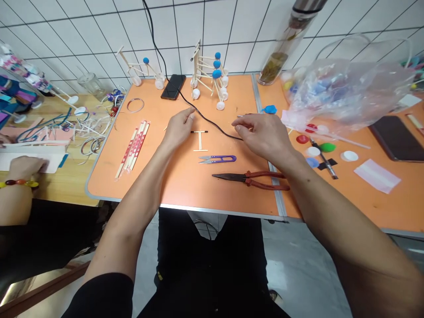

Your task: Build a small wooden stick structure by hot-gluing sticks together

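My left hand [179,127] rests on the orange table [185,185] with its fingers curled. Its thumb side meets the left end of a small T-shaped piece of wooden sticks [200,140] with black-taped ends. My right hand [263,134] hovers to the right of the T-piece with fingertips pinched together; what they hold is hidden. A thin dark rod [244,115] pokes out just behind those fingers. A black cable [212,123] runs across the table between both hands.
Purple snips [218,159] and red-handled pliers [251,179] lie in front of my hands. Wrapped chopsticks [134,143] lie at left. Stick models [212,77], a black phone [173,86] and a plastic bag [344,90] stand behind. Bottle caps [313,145] lie at right. Another person's hand [23,168] is at far left.
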`<action>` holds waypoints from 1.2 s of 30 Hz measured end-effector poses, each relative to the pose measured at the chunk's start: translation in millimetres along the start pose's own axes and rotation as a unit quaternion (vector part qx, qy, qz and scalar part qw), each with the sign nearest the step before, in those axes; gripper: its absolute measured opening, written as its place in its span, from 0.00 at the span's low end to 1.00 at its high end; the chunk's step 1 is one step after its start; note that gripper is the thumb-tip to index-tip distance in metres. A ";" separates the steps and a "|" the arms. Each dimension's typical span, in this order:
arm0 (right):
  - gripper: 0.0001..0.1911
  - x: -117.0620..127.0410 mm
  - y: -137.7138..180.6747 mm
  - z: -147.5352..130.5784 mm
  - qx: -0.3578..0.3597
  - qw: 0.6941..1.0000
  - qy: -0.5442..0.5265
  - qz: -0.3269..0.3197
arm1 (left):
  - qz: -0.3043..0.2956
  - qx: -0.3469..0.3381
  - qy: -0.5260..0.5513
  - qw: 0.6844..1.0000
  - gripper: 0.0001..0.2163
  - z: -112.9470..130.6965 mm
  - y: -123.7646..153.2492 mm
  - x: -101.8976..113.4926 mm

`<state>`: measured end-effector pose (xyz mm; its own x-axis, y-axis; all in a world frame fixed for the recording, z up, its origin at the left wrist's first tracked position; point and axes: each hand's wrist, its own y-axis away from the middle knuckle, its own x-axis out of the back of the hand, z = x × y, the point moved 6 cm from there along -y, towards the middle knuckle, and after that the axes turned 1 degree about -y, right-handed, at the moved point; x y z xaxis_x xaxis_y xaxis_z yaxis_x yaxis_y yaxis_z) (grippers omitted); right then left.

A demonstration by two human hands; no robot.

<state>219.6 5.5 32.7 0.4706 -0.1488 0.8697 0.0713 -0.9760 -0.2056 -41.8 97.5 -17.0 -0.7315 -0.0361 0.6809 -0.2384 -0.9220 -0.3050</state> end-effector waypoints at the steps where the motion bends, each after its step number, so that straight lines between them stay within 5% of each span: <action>1: 0.21 -2.2 2.1 3.1 -0.001 1.000 -0.007 0.011 | -0.019 -0.014 -0.023 0.999 0.23 3.0 3.5 -4.0; 7: 0.22 -9.2 15.1 -2.7 0.033 0.999 0.004 0.012 | -0.109 -0.117 -0.110 0.981 0.40 21.2 44.8 -6.8; 18: 0.24 -16.1 26.3 -18.2 0.083 0.991 0.079 -0.068 | -0.215 -0.144 -0.175 0.950 0.43 14.8 64.7 -6.1; 22: 0.25 -14.6 25.7 -17.2 0.082 0.991 0.078 -0.069 | -0.191 -0.112 -0.171 0.960 0.37 6.8 63.2 1.4; 27: 0.24 -20.0 25.5 -17.2 0.088 0.990 0.078 -0.074 | -0.080 -0.066 -0.183 0.978 0.22 -2.8 36.2 9.5; 36: 0.22 -22.0 24.1 -15.7 0.095 0.988 0.081 -0.094 | -0.050 -0.025 -0.183 0.982 0.05 2.8 26.5 -3.6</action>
<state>197.2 -17.2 15.7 0.2873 -0.0062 0.9578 0.3159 -0.9434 -0.1008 -43.7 72.1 -25.8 -0.4265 -0.0904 0.8999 -0.3359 -0.9080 -0.2504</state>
